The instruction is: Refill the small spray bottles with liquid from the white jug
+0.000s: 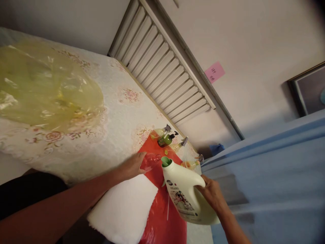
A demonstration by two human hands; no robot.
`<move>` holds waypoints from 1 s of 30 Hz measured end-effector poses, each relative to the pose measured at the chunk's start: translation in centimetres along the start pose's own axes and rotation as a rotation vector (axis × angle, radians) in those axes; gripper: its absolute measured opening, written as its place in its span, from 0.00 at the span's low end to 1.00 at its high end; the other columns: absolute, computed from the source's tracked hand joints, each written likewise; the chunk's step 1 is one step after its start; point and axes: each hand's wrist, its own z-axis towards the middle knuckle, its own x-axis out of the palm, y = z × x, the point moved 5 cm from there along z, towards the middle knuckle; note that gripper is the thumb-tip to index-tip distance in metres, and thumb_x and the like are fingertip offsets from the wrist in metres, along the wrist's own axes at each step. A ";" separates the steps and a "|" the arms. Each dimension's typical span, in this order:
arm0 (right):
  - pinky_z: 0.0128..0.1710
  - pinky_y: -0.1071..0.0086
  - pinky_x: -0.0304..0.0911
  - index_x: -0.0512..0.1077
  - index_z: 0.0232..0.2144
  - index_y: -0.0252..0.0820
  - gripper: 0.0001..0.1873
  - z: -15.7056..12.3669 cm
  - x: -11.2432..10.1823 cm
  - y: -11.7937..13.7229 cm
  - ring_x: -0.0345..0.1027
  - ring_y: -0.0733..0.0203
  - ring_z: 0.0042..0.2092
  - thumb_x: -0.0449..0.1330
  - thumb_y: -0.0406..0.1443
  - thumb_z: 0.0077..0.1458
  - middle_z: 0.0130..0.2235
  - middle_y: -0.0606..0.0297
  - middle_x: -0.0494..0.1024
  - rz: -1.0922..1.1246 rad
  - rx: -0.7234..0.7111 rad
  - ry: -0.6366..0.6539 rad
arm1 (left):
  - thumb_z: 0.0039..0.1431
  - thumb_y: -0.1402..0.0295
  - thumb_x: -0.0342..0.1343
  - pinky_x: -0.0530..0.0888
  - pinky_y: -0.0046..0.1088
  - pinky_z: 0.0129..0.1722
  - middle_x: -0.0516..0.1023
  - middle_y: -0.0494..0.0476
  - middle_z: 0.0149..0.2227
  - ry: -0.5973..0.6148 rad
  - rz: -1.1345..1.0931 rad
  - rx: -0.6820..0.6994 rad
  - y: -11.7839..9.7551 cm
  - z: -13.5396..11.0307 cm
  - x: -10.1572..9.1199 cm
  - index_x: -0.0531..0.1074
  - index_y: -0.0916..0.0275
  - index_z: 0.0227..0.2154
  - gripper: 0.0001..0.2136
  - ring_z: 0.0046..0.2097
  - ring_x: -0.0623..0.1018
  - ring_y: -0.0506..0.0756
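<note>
My right hand (212, 194) is closed round the handle of a large white detergent jug (183, 193), which has an open green spout and is tipped toward the left. My left hand (133, 165) is wrapped round a small clear bottle (151, 160) standing on a red plastic sheet (162, 210). The jug's spout sits right beside the small bottle's mouth. Several small spray and pump bottles (166, 137) stand at the far end of the red sheet.
A white folded cloth (124, 210) lies next to the red sheet. A floral tablecloth (114, 112) covers the table, with a crumpled yellow plastic bag (43, 84) on it. A radiator (165, 67) lines the wall, and blue fabric (274, 176) hangs at the right.
</note>
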 end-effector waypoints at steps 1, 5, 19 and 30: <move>0.28 0.71 0.58 0.71 0.24 0.40 0.08 0.0 0.0 0.1 0.69 0.57 0.29 0.57 0.40 0.47 0.24 0.68 0.76 0.003 0.000 0.001 | 0.43 0.69 0.63 0.70 0.42 0.51 0.76 0.61 0.48 0.000 0.025 0.007 0.0 0.0 0.0 0.67 0.57 0.49 0.27 0.51 0.74 0.66; 0.27 0.71 0.59 0.72 0.25 0.41 0.09 0.1 -0.2 0.4 0.70 0.56 0.30 0.57 0.40 0.47 0.25 0.68 0.77 0.016 0.009 0.012 | 0.45 0.67 0.63 0.70 0.41 0.50 0.76 0.60 0.48 -0.001 0.087 0.028 0.0 -0.1 0.1 0.66 0.56 0.50 0.26 0.51 0.74 0.65; 0.26 0.71 0.57 0.72 0.24 0.40 0.08 0.6 -0.6 0.4 0.69 0.58 0.28 0.57 0.39 0.47 0.23 0.69 0.76 -0.029 0.000 0.033 | 0.47 0.63 0.63 0.69 0.41 0.51 0.75 0.62 0.49 -0.009 0.062 0.040 0.0 -0.1 0.2 0.66 0.58 0.51 0.26 0.51 0.74 0.65; 0.28 0.70 0.58 0.73 0.26 0.41 0.09 0.7 -1.1 0.8 0.69 0.57 0.29 0.56 0.39 0.49 0.24 0.68 0.76 -0.044 -0.028 0.050 | 0.50 0.63 0.62 0.71 0.42 0.49 0.75 0.63 0.45 -0.003 0.102 0.064 -1.4 -0.3 -0.4 0.68 0.63 0.48 0.22 0.48 0.75 0.67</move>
